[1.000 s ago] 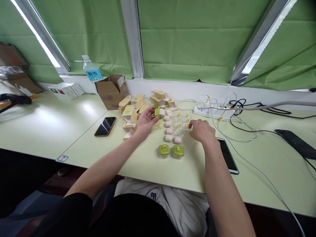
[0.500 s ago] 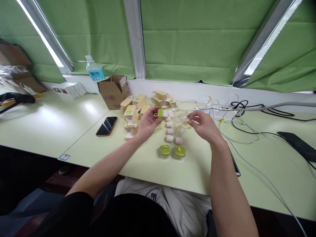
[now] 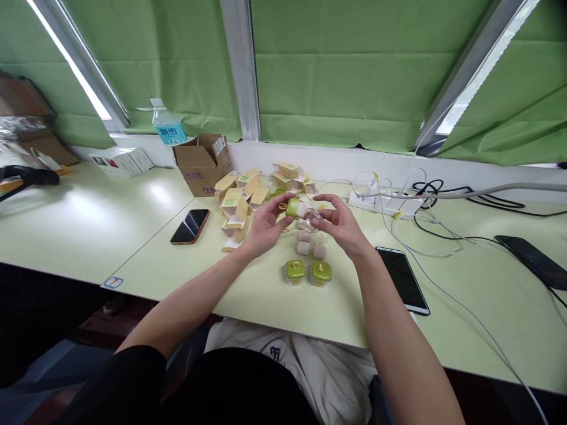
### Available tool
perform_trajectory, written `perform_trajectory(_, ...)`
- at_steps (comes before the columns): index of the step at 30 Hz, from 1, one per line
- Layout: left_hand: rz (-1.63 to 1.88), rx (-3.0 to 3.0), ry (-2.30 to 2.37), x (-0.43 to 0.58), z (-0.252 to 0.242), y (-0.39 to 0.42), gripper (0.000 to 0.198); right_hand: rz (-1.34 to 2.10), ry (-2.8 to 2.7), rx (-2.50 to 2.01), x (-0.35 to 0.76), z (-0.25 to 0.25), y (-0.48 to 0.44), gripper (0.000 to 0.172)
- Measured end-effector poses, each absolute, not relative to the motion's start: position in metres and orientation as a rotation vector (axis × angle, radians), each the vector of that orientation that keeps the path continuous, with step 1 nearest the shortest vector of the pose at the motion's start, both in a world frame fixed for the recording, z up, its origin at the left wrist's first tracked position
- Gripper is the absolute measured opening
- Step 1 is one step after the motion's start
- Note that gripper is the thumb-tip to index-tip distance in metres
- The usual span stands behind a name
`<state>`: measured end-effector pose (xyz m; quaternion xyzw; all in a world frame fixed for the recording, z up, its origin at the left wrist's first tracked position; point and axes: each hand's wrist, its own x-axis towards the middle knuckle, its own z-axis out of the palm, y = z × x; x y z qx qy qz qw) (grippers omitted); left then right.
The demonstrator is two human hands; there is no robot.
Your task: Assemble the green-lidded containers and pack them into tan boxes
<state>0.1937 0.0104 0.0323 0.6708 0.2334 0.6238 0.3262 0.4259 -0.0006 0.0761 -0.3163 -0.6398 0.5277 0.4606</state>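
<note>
My left hand is raised above the desk and pinches a small green-capped piece with a pale pink body. My right hand faces it, fingers curled round a small clear plastic case held right against that piece. Below the hands, two finished green-lidded clear boxes stand side by side. Several loose pale pink pieces lie just behind them. Part of the pile of clear cases is hidden by my hands.
Small yellow cartons and an open brown cardboard box lie to the left. A phone rests left, another phone right. A power strip with white and black cables spreads far right. A water bottle stands by the window.
My right hand lifted from the desk with a clear case and moved left to meet the left hand, uncovering the phone on the right. The left hand rose slightly with the green-capped piece.
</note>
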Motion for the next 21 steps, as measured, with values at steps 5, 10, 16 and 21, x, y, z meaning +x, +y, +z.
perform_trajectory(5, 1.556, 1.945, 0.661, 0.192, 0.033, 0.005, 0.046, 1.385, -1.516, -0.737, 0.422, 0.077, -0.002, 0.081)
perform_trajectory(10, 1.507, 2.069, 0.666, 0.192, 0.035, 0.002, 0.044, 1.385, -1.498, -0.716, 0.423, 0.076, -0.003, 0.08)
perform_trajectory(16, 1.469, 2.102, 0.63, 0.19, 0.038, 0.0, 0.046, 1.386, -1.461, -0.724, 0.42, 0.075, -0.001, 0.079)
perform_trajectory(21, 1.451, 2.024, 0.692, 0.189, 0.038, 0.0, 0.042, 1.391, -1.448, -0.725, 0.417, 0.071, 0.0, 0.078)
